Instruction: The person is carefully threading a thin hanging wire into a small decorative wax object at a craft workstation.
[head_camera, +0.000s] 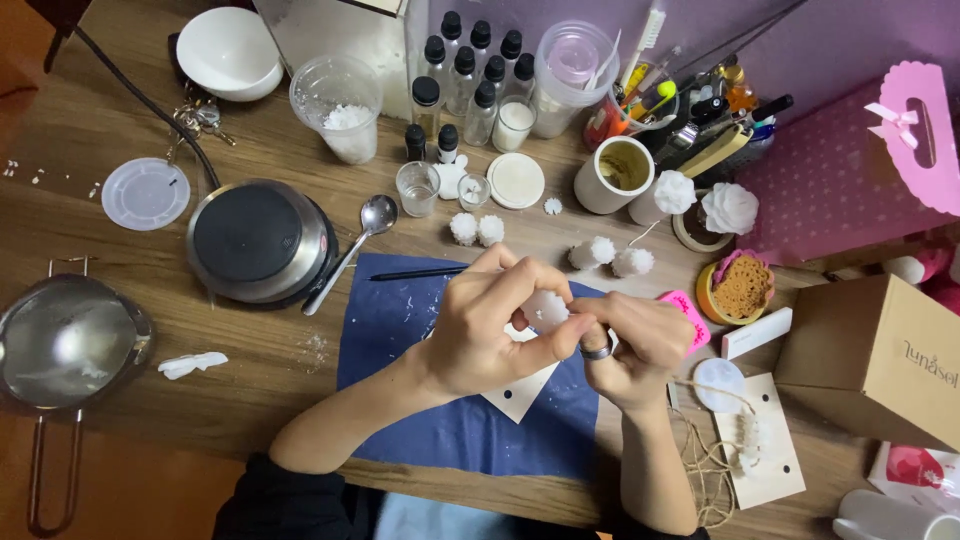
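Both hands pinch one small white wax flower above the blue mat.

Left hand (480, 335) has its fingers (520, 275) curled shut around the white wax flower (545, 310); right hand (635, 345), wearing a ring, closes on it from the other side. Blue mat (420, 330) lies on the surface beneath the fingers. Right of the fingers: tan cardboard box (870, 355); beyond them to the right, pink dotted gift bag (850, 170). The flower is mostly hidden by the fingers, so its shape is hard to make out.

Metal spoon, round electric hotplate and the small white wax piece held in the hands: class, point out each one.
Metal spoon (377, 213), head view, on its bowl.
Round electric hotplate (256, 233), head view, on its dark top.
Small white wax piece (546, 309), head view, on its exposed middle.
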